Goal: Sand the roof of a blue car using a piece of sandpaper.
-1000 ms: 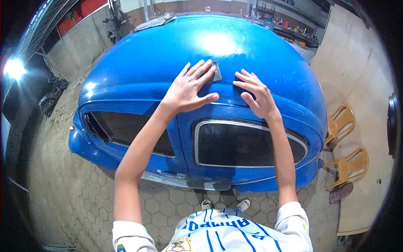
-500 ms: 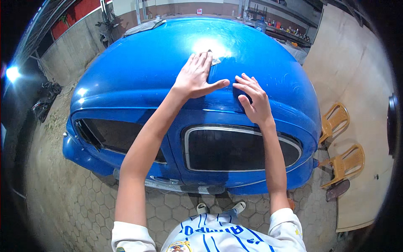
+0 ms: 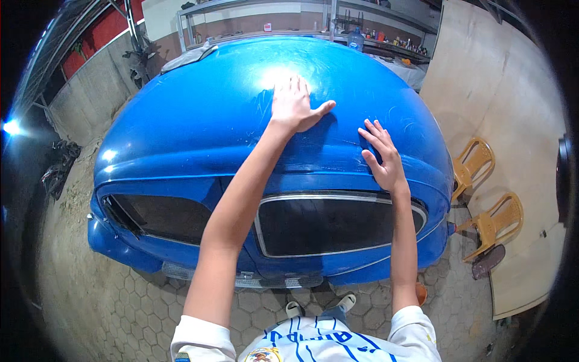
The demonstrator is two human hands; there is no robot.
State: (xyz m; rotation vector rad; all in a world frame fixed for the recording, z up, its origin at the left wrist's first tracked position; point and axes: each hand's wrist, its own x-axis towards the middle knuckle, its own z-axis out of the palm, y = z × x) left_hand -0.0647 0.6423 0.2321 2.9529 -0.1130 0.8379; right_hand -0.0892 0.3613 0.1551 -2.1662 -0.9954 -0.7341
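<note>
A glossy blue rounded car [image 3: 199,133] fills the middle, side-on, with dark windows framed in a light trim. My left hand [image 3: 294,107] lies flat on its roof near the bright reflection, fingers stretched forward and thumb out to the right. Anything under that palm is hidden. Lower and to the right, my right hand [image 3: 385,155] rests its spread fingers on the roof edge above the rear window [image 3: 325,224], holding nothing. Faint pale streaks curve over the paint around both hands.
A grey cloth [image 3: 190,58] lies at the roof's far left. Behind the car, a shelf holds bottles and a blue water jug [image 3: 355,40]. Two tan plastic chairs [image 3: 497,223] stand right, beside a pale board wall [image 3: 482,78]. Hexagonal pavers [image 3: 145,301] cover the ground.
Both hands have slid to the right across the roof. A small greyish piece seen at my left fingers earlier no longer shows. The view has shifted slightly.
</note>
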